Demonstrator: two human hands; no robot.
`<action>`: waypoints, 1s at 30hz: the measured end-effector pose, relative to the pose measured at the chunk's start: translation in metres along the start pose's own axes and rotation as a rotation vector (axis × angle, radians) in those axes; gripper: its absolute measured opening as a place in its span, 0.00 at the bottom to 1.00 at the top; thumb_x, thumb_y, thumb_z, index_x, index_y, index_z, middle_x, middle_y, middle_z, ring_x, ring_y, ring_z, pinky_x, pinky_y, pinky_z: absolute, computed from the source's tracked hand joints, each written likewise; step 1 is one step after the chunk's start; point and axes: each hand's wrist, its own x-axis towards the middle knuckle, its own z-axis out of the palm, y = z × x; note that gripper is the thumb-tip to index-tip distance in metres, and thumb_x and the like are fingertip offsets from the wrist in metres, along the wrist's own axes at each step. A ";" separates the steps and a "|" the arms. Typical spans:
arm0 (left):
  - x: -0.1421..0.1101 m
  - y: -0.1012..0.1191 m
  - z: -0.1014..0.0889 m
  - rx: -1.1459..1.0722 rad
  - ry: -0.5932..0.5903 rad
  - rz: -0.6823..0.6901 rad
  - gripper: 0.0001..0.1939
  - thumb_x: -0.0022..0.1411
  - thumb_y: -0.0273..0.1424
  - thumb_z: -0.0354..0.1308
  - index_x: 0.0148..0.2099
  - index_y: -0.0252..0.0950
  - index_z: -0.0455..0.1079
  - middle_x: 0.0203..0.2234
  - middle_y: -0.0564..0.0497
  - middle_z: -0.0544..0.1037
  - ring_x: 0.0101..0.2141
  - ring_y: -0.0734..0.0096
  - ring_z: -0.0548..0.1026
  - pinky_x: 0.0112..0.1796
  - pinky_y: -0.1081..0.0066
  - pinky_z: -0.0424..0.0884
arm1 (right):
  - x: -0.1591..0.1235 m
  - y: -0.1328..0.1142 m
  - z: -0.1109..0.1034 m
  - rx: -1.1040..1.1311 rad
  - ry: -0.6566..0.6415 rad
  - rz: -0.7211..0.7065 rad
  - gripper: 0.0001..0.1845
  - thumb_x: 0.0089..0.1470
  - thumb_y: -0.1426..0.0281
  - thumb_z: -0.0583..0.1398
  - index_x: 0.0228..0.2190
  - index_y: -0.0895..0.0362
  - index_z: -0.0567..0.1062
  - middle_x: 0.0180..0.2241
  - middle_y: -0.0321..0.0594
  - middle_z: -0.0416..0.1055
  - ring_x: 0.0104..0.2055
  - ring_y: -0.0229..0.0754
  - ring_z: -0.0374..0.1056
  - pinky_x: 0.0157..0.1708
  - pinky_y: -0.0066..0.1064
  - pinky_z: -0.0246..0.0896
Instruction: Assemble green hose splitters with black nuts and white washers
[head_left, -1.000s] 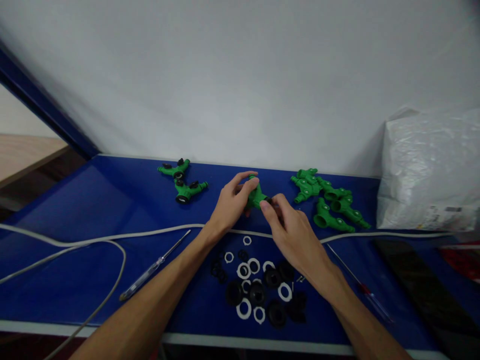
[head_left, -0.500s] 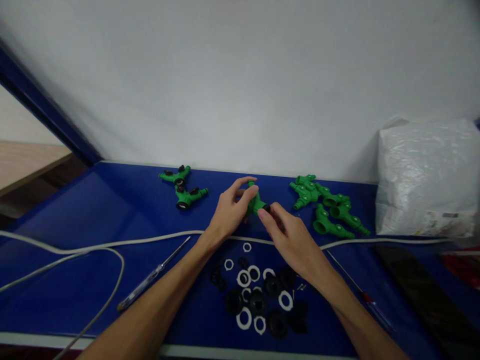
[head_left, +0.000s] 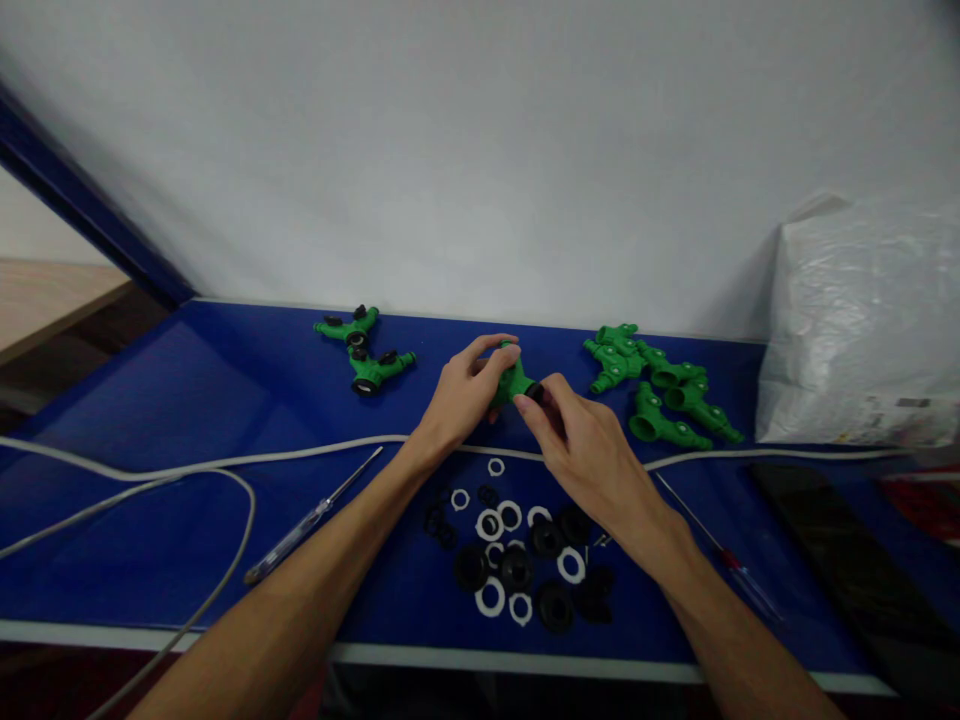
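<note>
A green Y-shaped hose splitter [head_left: 513, 383] is held up between my hands above the blue table. My left hand [head_left: 466, 392] is closed around its body, the thumb lying over the top. At the splitter's right end, my right hand [head_left: 589, 430] pinches the black ring [head_left: 535, 391] between thumb and fingers; part of the ring is hidden by them. Below my hands lie several white rings [head_left: 490, 597], black caps [head_left: 516, 569] and small dark O-rings [head_left: 439, 525]. A few tiny screws [head_left: 602, 540] lie near my right forearm.
Two green splitters with black valves [head_left: 379, 370] lie at the back left, and several bare green splitter bodies [head_left: 660, 425] at the right. Screwdrivers lie outside both forearms: one clear [head_left: 311, 520], one red-handled [head_left: 731, 560]. A white cable [head_left: 292, 457] crosses the table. A plastic-wrapped package [head_left: 862, 330] stands right.
The view has tilted down a little, so the table sits higher in the picture. Both hands keep their hold on the splitter, and more of the black ring shows now.
</note>
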 end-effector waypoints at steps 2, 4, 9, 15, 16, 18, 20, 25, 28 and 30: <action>-0.001 0.000 0.001 0.003 0.005 0.033 0.20 0.67 0.42 0.56 0.55 0.37 0.74 0.25 0.55 0.71 0.16 0.81 0.65 0.17 0.78 0.59 | 0.000 -0.002 -0.002 0.069 -0.021 0.060 0.17 0.70 0.55 0.52 0.31 0.51 0.62 0.24 0.32 0.66 0.25 0.41 0.63 0.29 0.33 0.53; -0.001 0.000 0.002 0.010 0.017 0.046 0.19 0.67 0.41 0.56 0.55 0.37 0.74 0.26 0.55 0.72 0.16 0.82 0.64 0.18 0.78 0.60 | 0.000 -0.003 -0.003 0.095 -0.027 0.089 0.18 0.69 0.54 0.52 0.30 0.51 0.62 0.23 0.31 0.65 0.24 0.40 0.62 0.28 0.32 0.52; 0.000 0.000 0.002 0.009 0.039 0.024 0.19 0.67 0.41 0.56 0.54 0.37 0.75 0.24 0.55 0.71 0.16 0.80 0.65 0.18 0.78 0.60 | 0.001 0.002 -0.003 -0.010 0.009 -0.008 0.14 0.68 0.56 0.55 0.35 0.52 0.64 0.29 0.36 0.70 0.29 0.41 0.65 0.33 0.33 0.54; 0.000 -0.001 0.003 0.004 0.044 0.039 0.19 0.66 0.41 0.56 0.54 0.37 0.75 0.25 0.55 0.70 0.17 0.79 0.65 0.17 0.78 0.61 | 0.002 -0.001 -0.004 0.071 -0.025 0.016 0.15 0.69 0.57 0.54 0.33 0.52 0.64 0.26 0.32 0.68 0.27 0.38 0.63 0.31 0.32 0.53; -0.001 -0.001 0.003 0.004 0.044 0.048 0.19 0.66 0.41 0.56 0.54 0.37 0.75 0.25 0.55 0.70 0.17 0.79 0.65 0.17 0.78 0.61 | 0.002 -0.002 -0.005 0.100 -0.032 0.042 0.16 0.69 0.56 0.54 0.32 0.52 0.64 0.25 0.31 0.67 0.26 0.38 0.63 0.31 0.31 0.53; -0.001 0.000 0.003 0.011 0.049 0.065 0.20 0.66 0.41 0.56 0.55 0.38 0.75 0.25 0.55 0.70 0.17 0.79 0.65 0.17 0.78 0.61 | 0.002 -0.004 -0.006 0.148 -0.042 0.090 0.18 0.69 0.55 0.53 0.31 0.52 0.64 0.24 0.30 0.66 0.25 0.37 0.62 0.30 0.31 0.52; -0.001 0.002 0.003 0.025 0.060 0.068 0.20 0.65 0.41 0.57 0.54 0.37 0.75 0.24 0.56 0.70 0.17 0.79 0.65 0.17 0.78 0.61 | 0.002 -0.005 -0.006 0.158 -0.038 0.099 0.18 0.69 0.54 0.53 0.30 0.51 0.63 0.25 0.30 0.67 0.25 0.37 0.62 0.30 0.31 0.53; 0.000 0.004 0.003 0.029 0.071 0.021 0.20 0.64 0.41 0.57 0.53 0.36 0.76 0.25 0.55 0.71 0.16 0.79 0.65 0.15 0.77 0.60 | 0.002 -0.002 -0.005 0.126 -0.028 0.057 0.16 0.69 0.55 0.53 0.33 0.51 0.63 0.27 0.31 0.67 0.29 0.39 0.64 0.33 0.32 0.53; -0.001 0.003 0.003 0.035 0.086 0.060 0.20 0.64 0.42 0.57 0.52 0.36 0.76 0.24 0.55 0.70 0.16 0.78 0.65 0.16 0.77 0.60 | 0.001 -0.003 -0.005 0.199 -0.043 0.091 0.18 0.69 0.54 0.53 0.31 0.51 0.63 0.25 0.29 0.65 0.27 0.37 0.62 0.31 0.31 0.52; -0.001 0.002 0.003 0.047 0.091 0.088 0.21 0.64 0.42 0.57 0.53 0.36 0.76 0.24 0.55 0.70 0.17 0.78 0.66 0.17 0.77 0.62 | 0.001 -0.004 -0.005 0.256 -0.049 0.121 0.20 0.68 0.52 0.54 0.29 0.52 0.63 0.25 0.28 0.65 0.27 0.36 0.62 0.30 0.30 0.52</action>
